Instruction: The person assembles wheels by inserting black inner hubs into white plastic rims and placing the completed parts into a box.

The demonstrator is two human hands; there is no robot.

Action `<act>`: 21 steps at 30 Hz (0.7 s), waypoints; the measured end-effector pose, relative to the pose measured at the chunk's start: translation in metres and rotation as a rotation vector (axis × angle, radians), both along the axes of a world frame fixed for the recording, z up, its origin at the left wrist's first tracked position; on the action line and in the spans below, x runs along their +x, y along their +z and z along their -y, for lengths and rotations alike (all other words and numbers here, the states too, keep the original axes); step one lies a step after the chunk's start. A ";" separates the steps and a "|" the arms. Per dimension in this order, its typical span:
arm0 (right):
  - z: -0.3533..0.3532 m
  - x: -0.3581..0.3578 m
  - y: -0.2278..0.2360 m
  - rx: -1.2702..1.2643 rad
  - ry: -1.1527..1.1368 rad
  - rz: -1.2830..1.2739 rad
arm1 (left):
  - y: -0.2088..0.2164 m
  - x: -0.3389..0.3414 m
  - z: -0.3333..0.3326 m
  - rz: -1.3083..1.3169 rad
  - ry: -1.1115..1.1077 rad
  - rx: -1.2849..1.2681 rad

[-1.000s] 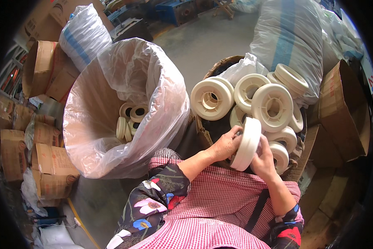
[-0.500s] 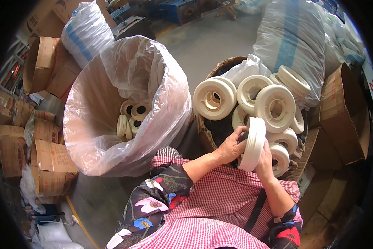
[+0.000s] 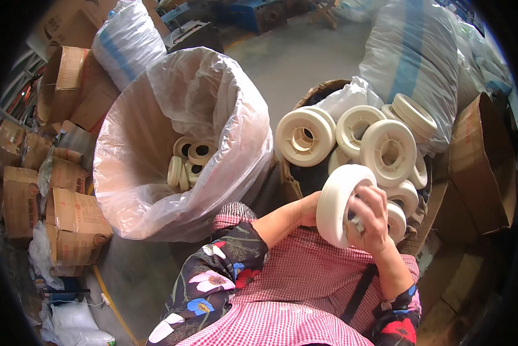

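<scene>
Above my lap is a thick cream-white plastic ring (image 3: 330,210), tilted so its open face points right. My left hand (image 3: 311,209) holds it from the left side; most of its fingers are hidden behind the ring. At the ring's open face, my right hand (image 3: 374,222) has its fingers curled inward, slightly blurred. A small greyish thing shows at those fingertips, too unclear to name. Beyond my hands lies a pile of similar cream plastic rings with hubs (image 3: 388,151), heaped on a dark-lined carton (image 3: 291,183).
Left of the carton stands a large container lined with clear plastic (image 3: 118,173); several cream rings (image 3: 201,151) lie at its bottom. Stuffed white sacks (image 3: 386,52) stand behind. Cardboard boxes (image 3: 77,222) are stacked at the left, and an open carton (image 3: 481,167) stands at the right.
The held ring has turned so its open face shows toward the right. My right hand has moved from gripping its side to its opening. My left hand has slipped mostly behind it.
</scene>
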State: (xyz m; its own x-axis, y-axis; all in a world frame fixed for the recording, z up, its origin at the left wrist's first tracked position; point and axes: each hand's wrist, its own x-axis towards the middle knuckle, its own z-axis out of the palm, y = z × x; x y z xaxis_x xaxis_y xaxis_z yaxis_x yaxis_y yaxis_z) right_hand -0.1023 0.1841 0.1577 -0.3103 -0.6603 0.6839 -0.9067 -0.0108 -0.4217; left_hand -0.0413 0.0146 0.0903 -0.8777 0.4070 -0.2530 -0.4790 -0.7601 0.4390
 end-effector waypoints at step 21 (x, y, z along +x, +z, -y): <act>-0.016 -0.064 -0.027 0.209 -0.647 0.106 | 0.127 0.040 0.106 -0.839 0.434 0.927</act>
